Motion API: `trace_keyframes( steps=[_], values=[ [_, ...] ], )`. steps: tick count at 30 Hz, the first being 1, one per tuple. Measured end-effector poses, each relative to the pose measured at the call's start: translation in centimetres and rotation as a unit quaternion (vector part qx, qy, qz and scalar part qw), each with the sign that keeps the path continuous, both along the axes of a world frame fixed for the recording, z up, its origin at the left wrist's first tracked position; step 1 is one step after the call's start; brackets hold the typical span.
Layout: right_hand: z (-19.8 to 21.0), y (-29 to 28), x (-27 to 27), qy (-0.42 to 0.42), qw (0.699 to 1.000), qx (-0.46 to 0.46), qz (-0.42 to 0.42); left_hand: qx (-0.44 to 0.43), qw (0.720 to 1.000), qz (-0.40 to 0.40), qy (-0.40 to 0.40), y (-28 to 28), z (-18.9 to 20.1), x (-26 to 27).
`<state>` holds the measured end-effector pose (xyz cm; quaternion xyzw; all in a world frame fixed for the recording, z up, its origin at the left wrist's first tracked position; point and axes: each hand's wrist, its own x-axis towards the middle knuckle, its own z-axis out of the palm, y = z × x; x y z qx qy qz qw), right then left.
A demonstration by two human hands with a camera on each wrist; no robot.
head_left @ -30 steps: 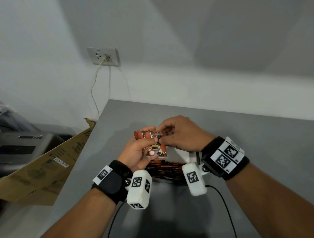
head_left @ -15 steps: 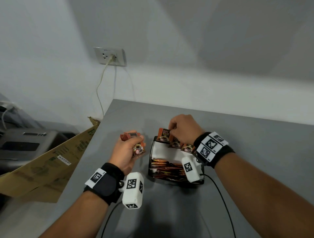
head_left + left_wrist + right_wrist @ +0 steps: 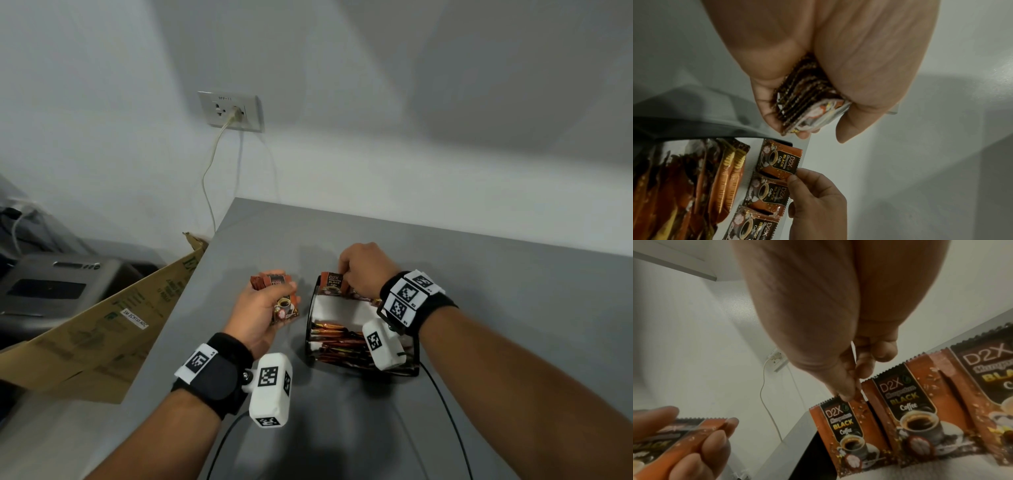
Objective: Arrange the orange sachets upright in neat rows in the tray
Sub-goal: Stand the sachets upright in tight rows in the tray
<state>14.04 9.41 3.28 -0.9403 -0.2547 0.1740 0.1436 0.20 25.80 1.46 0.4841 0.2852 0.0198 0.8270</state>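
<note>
Since half a second ago the right hand (image 3: 364,270) has settled lower over the tray (image 3: 414,371) while the left hand (image 3: 262,313) has barely shifted. Nearest, at 6 o'clock in the tray, darker packets (image 3: 337,346) lie flat. At 9 o'clock from the tray the left hand is clamped round a stack of orange sachets (image 3: 279,296), held just above the tabletop (image 3: 513,308). At the tray's 12 o'clock wall three sachets stand upright side by side; the right hand pinches the top corner of the end sachet (image 3: 331,283), thumb and forefinger together. This looks like seating a sachet in the back row. Next, I judge, it should let go gently so nothing tips, then draw another from the stack
</note>
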Motion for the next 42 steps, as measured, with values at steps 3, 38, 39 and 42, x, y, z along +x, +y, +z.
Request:
trace_keyframes(
  steps=[3,38,39,42],
  values=[
    [-0.2,0.2,0.0,-0.008,1.000,0.001,-0.003,-0.007,1.000,-0.003,0.000,0.0,-0.1,0.0],
    [5.8,-10.0,-1.8,0.004,0.966,0.223,-0.130,-0.063,0.986,-0.116,-0.105,-4.1,3.3,2.2],
    [5.1,-10.6,-1.6,-0.015,0.974,0.182,-0.130,-0.062,0.987,-0.109,-0.102,-3.8,3.1,2.2],
    [2.0,-11.7,-1.2,-0.019,0.982,0.123,-0.140,-0.053,0.990,-0.093,-0.088,-3.2,2.4,1.9]
  ],
)
